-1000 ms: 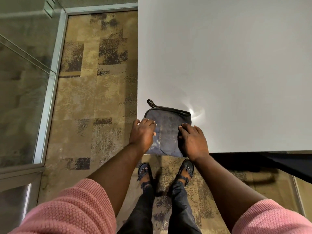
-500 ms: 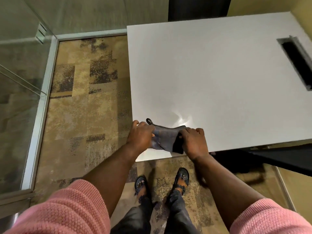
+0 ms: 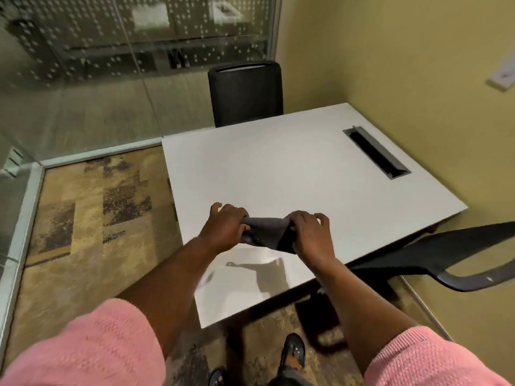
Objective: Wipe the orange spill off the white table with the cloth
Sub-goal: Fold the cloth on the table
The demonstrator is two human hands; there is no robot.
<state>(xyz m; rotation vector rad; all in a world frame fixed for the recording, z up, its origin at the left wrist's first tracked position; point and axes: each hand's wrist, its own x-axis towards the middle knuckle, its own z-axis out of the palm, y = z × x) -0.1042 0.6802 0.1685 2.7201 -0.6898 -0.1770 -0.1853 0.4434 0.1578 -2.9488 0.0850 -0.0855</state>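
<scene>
A dark grey-blue cloth hangs bunched in the air above the near part of the white table. My left hand grips its left end and my right hand grips its right end. The cloth casts a shadow on the tabletop below it. No orange spill shows anywhere on the visible table surface.
A black chair stands at the table's far edge, and another black chair sits at the right near corner. A cable slot opens in the tabletop by the yellow wall. Glass partitions bound the carpet on the left.
Both hands have lifted the cloth off the table's near edge and bunched it between them. The view has tilted up, bringing the whole table and the chairs into sight.
</scene>
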